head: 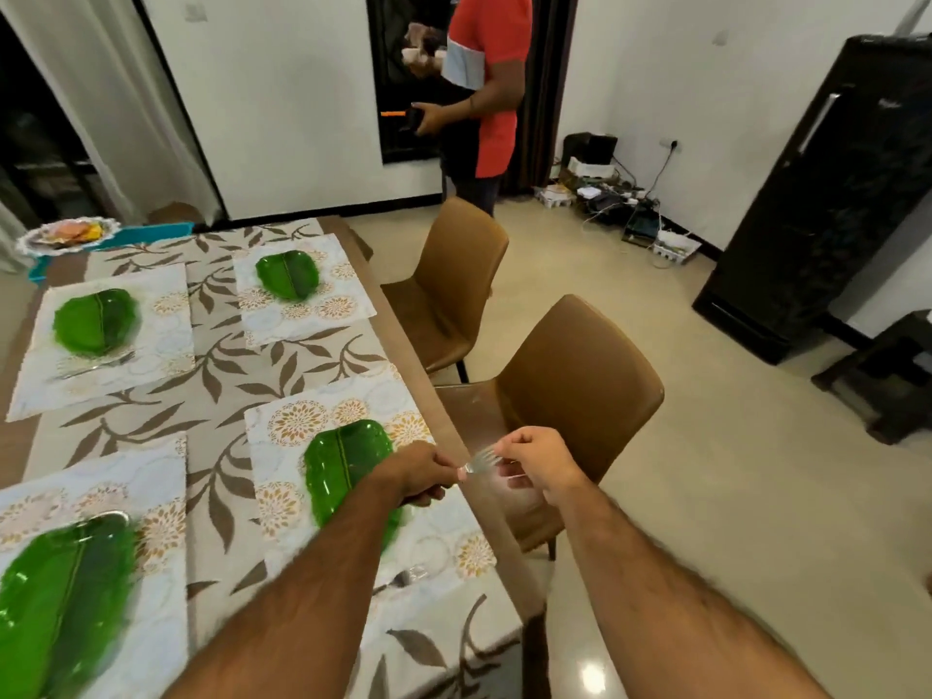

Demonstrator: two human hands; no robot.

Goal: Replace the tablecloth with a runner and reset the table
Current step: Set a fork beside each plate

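A leaf-patterned runner [222, 375] lies along the wooden table [403, 340]. Several floral placemats each carry a green leaf-shaped plate, the nearest right one [338, 461] partly under my left forearm. My left hand [418, 471] and my right hand [539, 461] meet just past the table's right edge. Both pinch metal forks [481, 464] held between them, tines toward my right hand. Another fork [403, 580] lies on the near right placemat [433, 542]. A fork [96, 365] also lies beside the far left plate [96, 320].
Two brown chairs [570, 396] [454, 285] stand at the table's right side. A person in a red shirt [484, 93] stands by the far doorway. A black fridge [827, 194] is at right, cables [620, 204] along the wall, a dish [68, 234] at the table's far corner.
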